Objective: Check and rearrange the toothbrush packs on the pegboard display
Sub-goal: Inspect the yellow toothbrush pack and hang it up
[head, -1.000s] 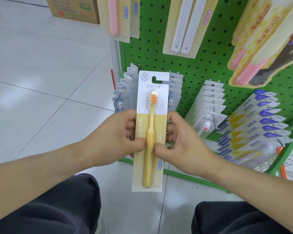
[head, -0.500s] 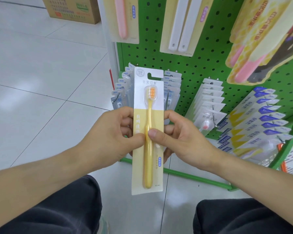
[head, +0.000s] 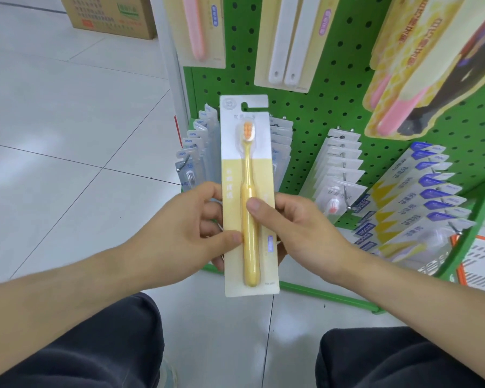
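Head view of the inspection step. The yellow toothbrush pack (head: 248,191) is held upright in front of the green pegboard (head: 314,107), clear of every hook, its hang hole at the top and its printed face toward the camera; the left hand (head: 179,233) pinches the pack's left edge, thumb on the front and fingers behind; the right hand (head: 300,231) pinches the right edge, thumb laid across the brush handle; both grips are thus clamped on the card, neither one slack. Behind the pack, rows of clear packs (head: 196,152) hang on the lower hooks; a white-carded row (head: 339,169) and a blue-and-yellow row (head: 420,203) hang to the right; a pink toothbrush pack (head: 202,29) and a 2-brush white pack (head: 289,43) hang above; a cardboard box (head: 109,15) stands on the tiled floor (head: 53,121).

Judgement: the check appears under way and rehanging is not yet begun. To do it well, keep the thumbs off the label text and blister so both can be read; hold the card flat by its edges to avoid creasing; look for a hook carrying matching yellow packs, none of which is plainly visible here; then present the hang hole squarely to the hook tip.
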The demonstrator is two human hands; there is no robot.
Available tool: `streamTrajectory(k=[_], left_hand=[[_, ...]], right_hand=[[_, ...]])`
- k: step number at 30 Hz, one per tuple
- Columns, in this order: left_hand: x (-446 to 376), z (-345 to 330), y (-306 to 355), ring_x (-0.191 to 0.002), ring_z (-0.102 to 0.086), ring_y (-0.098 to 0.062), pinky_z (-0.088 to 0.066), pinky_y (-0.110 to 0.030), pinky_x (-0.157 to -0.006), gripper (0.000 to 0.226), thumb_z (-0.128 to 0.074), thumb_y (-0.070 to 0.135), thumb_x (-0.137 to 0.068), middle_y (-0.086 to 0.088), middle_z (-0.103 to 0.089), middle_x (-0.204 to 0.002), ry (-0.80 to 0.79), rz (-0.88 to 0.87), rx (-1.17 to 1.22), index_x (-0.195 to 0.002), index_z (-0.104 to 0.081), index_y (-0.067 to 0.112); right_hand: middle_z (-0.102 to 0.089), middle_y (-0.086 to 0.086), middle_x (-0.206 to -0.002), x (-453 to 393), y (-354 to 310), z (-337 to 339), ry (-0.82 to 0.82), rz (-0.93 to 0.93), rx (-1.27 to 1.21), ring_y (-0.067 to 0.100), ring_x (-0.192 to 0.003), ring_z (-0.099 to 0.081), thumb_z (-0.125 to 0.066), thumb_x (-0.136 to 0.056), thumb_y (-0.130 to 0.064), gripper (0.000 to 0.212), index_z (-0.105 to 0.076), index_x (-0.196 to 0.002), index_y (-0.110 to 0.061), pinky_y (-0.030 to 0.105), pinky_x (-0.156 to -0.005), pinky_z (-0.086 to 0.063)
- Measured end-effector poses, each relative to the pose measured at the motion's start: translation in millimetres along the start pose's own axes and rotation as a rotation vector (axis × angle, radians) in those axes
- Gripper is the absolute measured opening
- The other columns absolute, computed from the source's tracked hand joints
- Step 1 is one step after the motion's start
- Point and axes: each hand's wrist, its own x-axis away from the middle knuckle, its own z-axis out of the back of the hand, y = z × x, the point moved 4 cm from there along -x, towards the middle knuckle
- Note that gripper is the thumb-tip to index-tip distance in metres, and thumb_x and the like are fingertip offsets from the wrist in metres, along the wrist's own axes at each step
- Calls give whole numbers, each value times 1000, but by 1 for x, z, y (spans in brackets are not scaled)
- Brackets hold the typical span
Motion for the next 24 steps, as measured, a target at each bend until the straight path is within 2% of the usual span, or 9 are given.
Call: streamTrajectory(k=[2, 4, 8, 10, 13, 16, 18, 21, 24], left_hand=[[-1, 5, 1, -71, -72, -32, -60, -36, -59, 30, -67, -2, -90, -9, -76, -92, 79, -22, 32, -114, -54, 11], [-2, 12, 2, -71, -71, -38, -60, -36, -59, 29, -66, -3, -90, -11, -75, -92, 156, -36, 69, -114, -54, 8], [0, 20, 3, -71, -71, -37, -62, -37, -62, 31, -67, -1, -89, -11, -76, -93, 238, -16, 89, -116, -54, 9], [0, 20, 2, -71, -71, -36, -62, -37, -64, 31, -67, 1, -90, -10, -76, -93, 231, 12, 72, -116, -54, 11], [0, 21, -1, -71, -73, -33, -63, -36, -66, 31, -67, 3, -91, -9, -75, -91, 216, 76, 19, -116, -54, 15], [2, 20, -3, -68, -74, -28, -63, -39, -67, 32, -70, 11, -91, -10, -72, -91, 208, 162, -70, -116, -52, 20], [4, 23, -3, -65, -74, -24, -62, -43, -70, 42, -71, 21, -91, -3, -71, -89, 224, 225, -150, -124, -46, 23], [6, 24, 0, -66, -75, -28, -57, -41, -78, 56, -71, 31, -91, -3, -73, -90, 238, 312, -44, -137, -40, 25], [9, 18, 3, -72, -76, -30, -62, -44, -77, 64, -73, 34, -86, -7, -68, -107, 214, 323, 85, -139, -41, 24]], right_hand=[[-73, 4, -81, 1, 5, -5, -106, -7, 50, 18, -65, -70, -67, -88, -39, 26, -68, -101, -16, 30, -51, -54], [-73, 10, -90, 4, 9, -9, -253, -36, 61, 29, -68, -73, -73, -91, -21, 23, -63, -111, -14, 34, -56, -58], [-73, 13, -85, 9, 9, -9, -362, -65, 31, 30, -73, -75, -67, -93, -2, 15, -61, -104, -9, 36, -65, -63], [-73, 16, -86, 9, 9, -7, -375, -95, 9, 29, -75, -75, -62, -97, -4, 8, -61, -104, -6, 37, -68, -63], [-74, 21, -95, 9, 12, -8, -423, -166, 16, 32, -83, -75, -50, -104, -8, 17, -56, -116, 2, 38, -74, -63], [-74, 23, -99, 10, 12, -9, -421, -187, 90, 32, -87, -75, -44, -107, -11, 17, -59, -113, -5, 38, -78, -63], [-74, 23, -98, 10, 12, -9, -393, -170, 176, 32, -88, -76, -43, -107, -11, 18, -60, -111, -7, 39, -79, -63], [-76, 15, -93, 10, 14, -5, -359, -144, 347, 24, -84, -77, -45, -106, -12, 19, -62, -107, -4, 42, -80, -63], [-77, 3, -88, 12, 10, -5, -345, -59, 525, 14, -78, -75, -52, -103, -20, 16, -65, -97, -12, 47, -79, -61]])
